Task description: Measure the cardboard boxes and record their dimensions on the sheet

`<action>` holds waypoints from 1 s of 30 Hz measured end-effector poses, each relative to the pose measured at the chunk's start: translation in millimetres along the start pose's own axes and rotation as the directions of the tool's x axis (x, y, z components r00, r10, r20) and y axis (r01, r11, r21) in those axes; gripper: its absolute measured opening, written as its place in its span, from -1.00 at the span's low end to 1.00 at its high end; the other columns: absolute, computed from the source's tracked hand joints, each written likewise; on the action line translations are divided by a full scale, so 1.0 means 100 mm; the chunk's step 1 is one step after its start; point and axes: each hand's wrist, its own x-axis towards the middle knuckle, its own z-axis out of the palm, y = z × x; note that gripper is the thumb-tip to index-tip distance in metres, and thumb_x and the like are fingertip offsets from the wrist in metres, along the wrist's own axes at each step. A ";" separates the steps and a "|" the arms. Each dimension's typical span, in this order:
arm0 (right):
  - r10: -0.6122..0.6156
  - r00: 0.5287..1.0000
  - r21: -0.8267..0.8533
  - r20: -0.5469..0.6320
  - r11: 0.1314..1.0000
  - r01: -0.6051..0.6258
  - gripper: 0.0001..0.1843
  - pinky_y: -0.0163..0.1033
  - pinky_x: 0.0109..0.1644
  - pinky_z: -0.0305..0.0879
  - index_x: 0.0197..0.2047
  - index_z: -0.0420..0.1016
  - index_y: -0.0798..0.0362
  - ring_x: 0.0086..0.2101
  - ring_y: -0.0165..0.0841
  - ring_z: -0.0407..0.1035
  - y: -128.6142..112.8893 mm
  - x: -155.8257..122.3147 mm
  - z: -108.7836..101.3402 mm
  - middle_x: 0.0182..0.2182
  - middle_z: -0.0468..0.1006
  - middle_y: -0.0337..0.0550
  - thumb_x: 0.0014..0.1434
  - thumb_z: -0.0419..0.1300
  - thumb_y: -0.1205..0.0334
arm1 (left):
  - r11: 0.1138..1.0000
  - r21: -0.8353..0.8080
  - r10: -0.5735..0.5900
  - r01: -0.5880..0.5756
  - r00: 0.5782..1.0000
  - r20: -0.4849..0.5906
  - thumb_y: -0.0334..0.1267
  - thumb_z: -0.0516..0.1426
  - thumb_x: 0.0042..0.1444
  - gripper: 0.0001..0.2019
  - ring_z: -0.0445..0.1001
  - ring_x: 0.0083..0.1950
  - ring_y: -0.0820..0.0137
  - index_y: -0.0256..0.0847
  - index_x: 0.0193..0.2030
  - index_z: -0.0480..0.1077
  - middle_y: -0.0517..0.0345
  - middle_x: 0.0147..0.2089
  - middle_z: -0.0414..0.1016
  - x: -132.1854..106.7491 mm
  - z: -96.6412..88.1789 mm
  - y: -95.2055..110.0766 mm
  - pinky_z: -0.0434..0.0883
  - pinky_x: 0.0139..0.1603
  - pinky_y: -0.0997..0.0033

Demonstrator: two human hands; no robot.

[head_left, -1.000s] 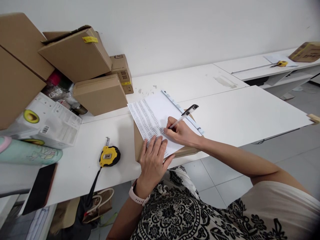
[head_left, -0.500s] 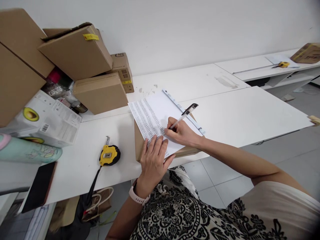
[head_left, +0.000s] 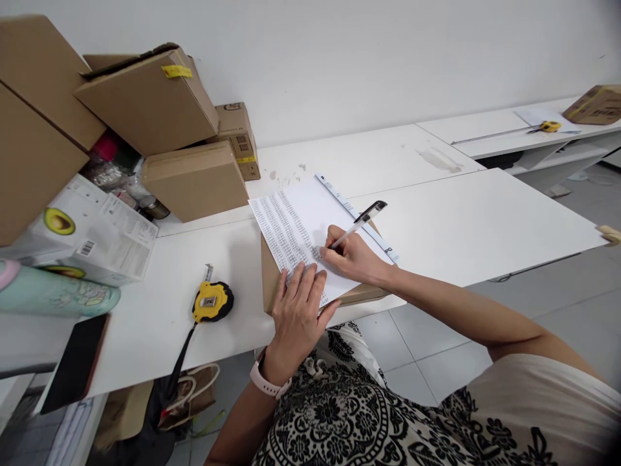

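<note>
Little differs from 0.5 s ago: the right hand (head_left: 354,257) sits a touch higher on the sheet (head_left: 305,217) and the pen (head_left: 358,224) has tipped slightly, cap end a bit further right; the left hand (head_left: 295,314) has not shifted, nor has the sheet; view approx. the same.

Right hand: fingers curled tight round the pen in a writing grip, tip down on the sheet at the edge of the printed columns, cap end slanting up and away to the right; wrist and heel rest on the paper; forearm runs back to the right, elbow bent.

Left hand: flat and spread, palm down, fingers pointing away from the body, pressing the near corner of the sheet; fingertips just beside the right hand's knuckles, whether touching can't be told; holds nothing; watch (head_left: 266,382) on the wrist.

Sheet lies under both hands on a flat box (head_left: 269,278) at the near edge of the table (head_left: 460,220); tape (head_left: 212,301) lies near, to the left of the left hand; phone (head_left: 75,366) well apart, further left.
</note>
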 end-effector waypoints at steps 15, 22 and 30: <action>0.002 1.000 -0.006 0.002 1.000 -0.002 -0.78 -0.21 -0.42 -0.06 -0.43 0.19 -0.02 -0.53 -0.48 0.02 0.01 0.01 -0.01 -0.59 0.17 -0.40 0.16 0.19 0.25 | 1.000 0.001 -0.004 0.004 1.000 0.002 -0.04 0.17 0.34 -0.60 0.53 0.25 0.03 -0.28 0.17 0.47 -0.10 0.19 0.62 0.00 0.00 0.00 0.28 0.39 -0.05; 0.002 1.000 -0.007 -0.002 1.000 -0.002 -0.77 -0.21 -0.42 -0.05 -0.43 0.18 -0.03 -0.53 -0.48 0.02 0.00 0.01 -0.01 -0.59 0.17 -0.40 0.16 0.19 0.23 | 1.000 -0.006 -0.007 0.007 1.000 0.010 -0.05 0.18 0.33 -0.59 0.52 0.26 0.04 -0.29 0.17 0.47 -0.11 0.20 0.61 0.00 -0.01 0.01 0.27 0.40 -0.03; 0.022 1.000 -0.007 -0.013 1.000 -0.023 -0.76 -0.22 -0.42 -0.06 -0.43 0.17 -0.03 -0.53 -0.47 0.01 0.01 0.00 -0.01 -0.59 0.15 -0.40 0.15 0.20 0.23 | 1.000 -0.014 -0.013 0.013 1.000 0.021 -0.05 0.18 0.33 -0.58 0.51 0.27 0.04 -0.26 0.20 0.47 -0.12 0.21 0.60 -0.01 -0.01 0.00 0.28 0.40 -0.05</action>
